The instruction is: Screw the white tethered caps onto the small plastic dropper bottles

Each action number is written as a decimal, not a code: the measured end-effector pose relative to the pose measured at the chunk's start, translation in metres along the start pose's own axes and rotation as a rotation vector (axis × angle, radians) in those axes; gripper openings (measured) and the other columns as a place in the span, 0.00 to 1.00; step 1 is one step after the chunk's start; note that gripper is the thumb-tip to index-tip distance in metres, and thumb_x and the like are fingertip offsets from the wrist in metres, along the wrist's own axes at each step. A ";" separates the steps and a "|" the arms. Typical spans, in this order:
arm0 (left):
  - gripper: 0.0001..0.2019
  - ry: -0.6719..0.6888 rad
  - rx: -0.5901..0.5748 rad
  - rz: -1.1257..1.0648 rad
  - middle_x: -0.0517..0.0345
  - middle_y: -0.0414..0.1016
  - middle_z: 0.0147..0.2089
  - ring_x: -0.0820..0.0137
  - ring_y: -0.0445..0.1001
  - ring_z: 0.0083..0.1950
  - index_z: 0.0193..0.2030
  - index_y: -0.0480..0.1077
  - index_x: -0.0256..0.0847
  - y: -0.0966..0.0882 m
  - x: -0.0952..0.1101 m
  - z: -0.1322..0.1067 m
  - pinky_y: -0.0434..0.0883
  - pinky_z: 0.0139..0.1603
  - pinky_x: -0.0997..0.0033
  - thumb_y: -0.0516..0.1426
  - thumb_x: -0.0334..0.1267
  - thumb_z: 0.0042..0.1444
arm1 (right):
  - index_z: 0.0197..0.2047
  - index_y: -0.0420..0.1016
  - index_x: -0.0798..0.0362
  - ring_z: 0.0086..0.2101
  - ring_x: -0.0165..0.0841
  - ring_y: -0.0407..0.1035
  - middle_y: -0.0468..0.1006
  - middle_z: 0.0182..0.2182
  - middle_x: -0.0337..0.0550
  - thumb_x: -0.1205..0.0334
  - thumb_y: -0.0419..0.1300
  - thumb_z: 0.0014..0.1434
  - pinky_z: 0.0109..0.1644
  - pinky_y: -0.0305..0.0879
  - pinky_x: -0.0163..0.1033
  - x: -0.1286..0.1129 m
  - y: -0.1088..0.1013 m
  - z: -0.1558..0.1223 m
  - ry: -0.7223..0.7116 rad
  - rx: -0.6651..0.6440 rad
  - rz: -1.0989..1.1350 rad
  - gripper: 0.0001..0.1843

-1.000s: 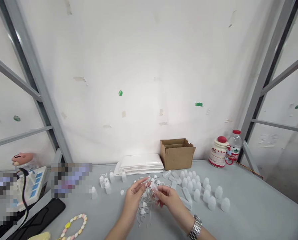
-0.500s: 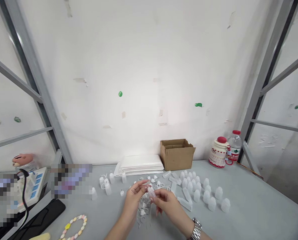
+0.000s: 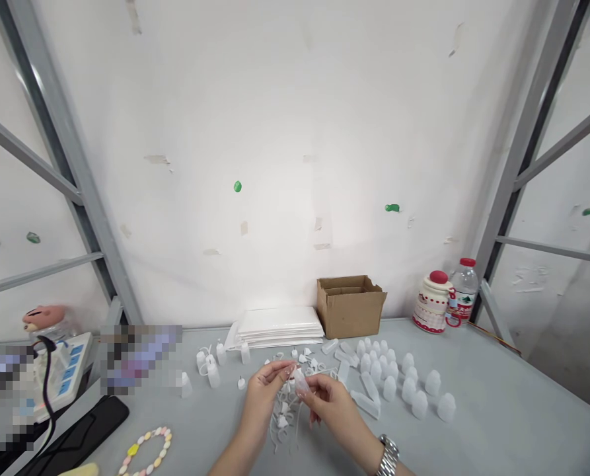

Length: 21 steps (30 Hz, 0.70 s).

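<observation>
My left hand [image 3: 263, 391] and my right hand [image 3: 327, 400] meet over the grey table [image 3: 497, 423], fingers pinched together on a small translucent plastic bottle [image 3: 300, 381] between them. Under the hands lies a pile of white caps with looped tethers [image 3: 285, 416]. To the right several small translucent bottles [image 3: 398, 383] stand or lie in a cluster. A few capped bottles [image 3: 210, 363] stand to the left. A metal watch is on my right wrist.
A cardboard box [image 3: 350, 304] and a stack of white bags [image 3: 279, 325] sit at the back by the wall. A red-topped jar [image 3: 434, 301] and water bottle [image 3: 464, 285] stand back right. A power strip [image 3: 67, 371], black case [image 3: 81, 433] and bead bracelet [image 3: 143, 449] lie left.
My hands have drawn closer together around the small bottle, the right hand shifting slightly left. Nothing else on the table moved.
</observation>
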<state>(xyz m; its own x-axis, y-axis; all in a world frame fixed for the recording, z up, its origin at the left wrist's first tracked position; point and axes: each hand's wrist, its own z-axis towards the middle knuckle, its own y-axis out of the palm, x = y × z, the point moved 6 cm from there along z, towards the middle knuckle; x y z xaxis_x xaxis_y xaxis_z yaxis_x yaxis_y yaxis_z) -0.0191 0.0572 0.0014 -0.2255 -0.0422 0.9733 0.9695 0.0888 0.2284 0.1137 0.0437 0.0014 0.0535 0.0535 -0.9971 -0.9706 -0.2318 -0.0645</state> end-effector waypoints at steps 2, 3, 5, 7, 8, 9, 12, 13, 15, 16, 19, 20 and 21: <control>0.12 0.008 -0.022 0.031 0.52 0.79 0.32 0.61 0.74 0.39 0.28 0.76 0.38 0.003 0.001 -0.001 0.67 0.45 0.64 0.63 0.44 0.37 | 0.28 0.70 0.57 0.16 0.24 0.59 0.68 0.20 0.35 0.45 0.62 0.43 0.19 0.58 0.31 0.000 0.000 0.000 -0.003 -0.002 0.012 0.21; 0.12 0.006 -0.045 0.035 0.52 0.79 0.32 0.61 0.74 0.39 0.28 0.76 0.38 0.005 0.002 -0.002 0.67 0.45 0.63 0.63 0.44 0.39 | 0.28 0.71 0.57 0.16 0.24 0.59 0.68 0.20 0.35 0.46 0.62 0.43 0.20 0.58 0.31 0.000 0.000 0.000 -0.006 -0.003 0.021 0.21; 0.12 -0.007 -0.093 0.003 0.52 0.79 0.34 0.60 0.73 0.41 0.30 0.76 0.38 0.009 0.002 -0.004 0.65 0.47 0.62 0.60 0.44 0.42 | 0.29 0.71 0.58 0.16 0.24 0.59 0.68 0.20 0.35 0.45 0.62 0.42 0.20 0.59 0.32 0.000 -0.001 0.001 -0.010 -0.005 0.047 0.22; 0.12 -0.023 -0.151 -0.069 0.50 0.78 0.38 0.59 0.72 0.45 0.32 0.76 0.38 0.012 0.003 -0.006 0.64 0.50 0.61 0.58 0.43 0.46 | 0.29 0.72 0.58 0.16 0.24 0.60 0.69 0.21 0.36 0.45 0.62 0.43 0.21 0.59 0.32 -0.001 -0.002 0.002 -0.014 -0.011 0.080 0.22; 0.12 -0.029 -0.185 -0.114 0.49 0.78 0.40 0.58 0.71 0.47 0.34 0.76 0.37 0.014 0.004 -0.008 0.63 0.51 0.61 0.56 0.41 0.46 | 0.29 0.72 0.58 0.16 0.24 0.60 0.69 0.21 0.36 0.45 0.62 0.43 0.21 0.59 0.32 -0.001 -0.003 0.002 -0.016 -0.014 0.100 0.22; 0.12 -0.037 -0.222 -0.157 0.49 0.77 0.43 0.58 0.70 0.49 0.35 0.76 0.37 0.016 0.005 -0.009 0.62 0.52 0.61 0.55 0.40 0.47 | 0.29 0.72 0.58 0.16 0.24 0.61 0.69 0.21 0.36 0.46 0.62 0.44 0.22 0.59 0.32 -0.001 -0.003 0.003 -0.017 -0.023 0.121 0.21; 0.14 -0.067 -0.318 -0.245 0.49 0.75 0.46 0.58 0.68 0.51 0.39 0.74 0.37 0.020 0.008 -0.013 0.61 0.52 0.60 0.55 0.35 0.45 | 0.30 0.73 0.57 0.18 0.24 0.62 0.70 0.22 0.36 0.47 0.62 0.45 0.24 0.59 0.32 0.001 -0.003 0.004 -0.011 -0.067 0.219 0.19; 0.15 -0.078 -0.335 -0.249 0.49 0.75 0.47 0.58 0.67 0.51 0.41 0.74 0.38 0.021 0.008 -0.013 0.61 0.52 0.61 0.55 0.34 0.44 | 0.30 0.74 0.57 0.18 0.24 0.63 0.71 0.22 0.37 0.48 0.62 0.45 0.25 0.58 0.32 0.002 -0.002 0.005 -0.005 -0.086 0.255 0.19; 0.17 -0.086 -0.358 -0.226 0.50 0.74 0.47 0.59 0.68 0.50 0.43 0.72 0.39 0.023 0.007 -0.014 0.62 0.51 0.63 0.57 0.33 0.43 | 0.30 0.74 0.57 0.19 0.24 0.63 0.72 0.23 0.37 0.48 0.63 0.45 0.25 0.58 0.32 0.004 -0.001 0.005 0.005 -0.113 0.311 0.18; 0.17 -0.085 -0.364 -0.213 0.50 0.74 0.47 0.60 0.68 0.50 0.44 0.72 0.40 0.024 0.007 -0.014 0.62 0.50 0.64 0.58 0.33 0.44 | 0.30 0.74 0.57 0.19 0.24 0.64 0.72 0.24 0.37 0.49 0.63 0.45 0.25 0.58 0.32 0.005 -0.001 0.005 0.009 -0.119 0.326 0.18; 0.14 -0.075 -0.359 -0.202 0.50 0.75 0.44 0.62 0.70 0.45 0.42 0.71 0.40 0.025 0.005 -0.014 0.64 0.46 0.65 0.59 0.37 0.46 | 0.32 0.74 0.57 0.20 0.25 0.65 0.73 0.25 0.38 0.50 0.64 0.44 0.26 0.59 0.32 0.005 0.000 0.003 0.020 -0.120 0.320 0.18; 0.13 -0.071 -0.349 -0.206 0.50 0.75 0.43 0.63 0.71 0.43 0.41 0.71 0.40 0.025 0.005 -0.014 0.64 0.45 0.65 0.59 0.38 0.47 | 0.32 0.74 0.57 0.20 0.25 0.65 0.73 0.24 0.38 0.51 0.65 0.43 0.27 0.60 0.33 0.004 0.000 0.003 0.024 -0.117 0.305 0.18; 0.12 -0.068 -0.336 -0.207 0.50 0.75 0.42 0.63 0.71 0.42 0.40 0.71 0.39 0.025 0.005 -0.014 0.64 0.44 0.65 0.59 0.39 0.47 | 0.31 0.74 0.57 0.20 0.26 0.65 0.73 0.23 0.38 0.52 0.65 0.42 0.27 0.60 0.33 0.004 0.001 0.002 0.028 -0.114 0.286 0.18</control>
<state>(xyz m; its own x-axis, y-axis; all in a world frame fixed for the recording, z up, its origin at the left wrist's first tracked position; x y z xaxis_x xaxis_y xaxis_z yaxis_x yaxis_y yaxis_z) 0.0050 0.0456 0.0113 -0.4142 0.0418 0.9092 0.8778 -0.2457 0.4112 0.1124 0.0460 -0.0025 -0.2102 -0.0563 -0.9760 -0.9148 -0.3409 0.2167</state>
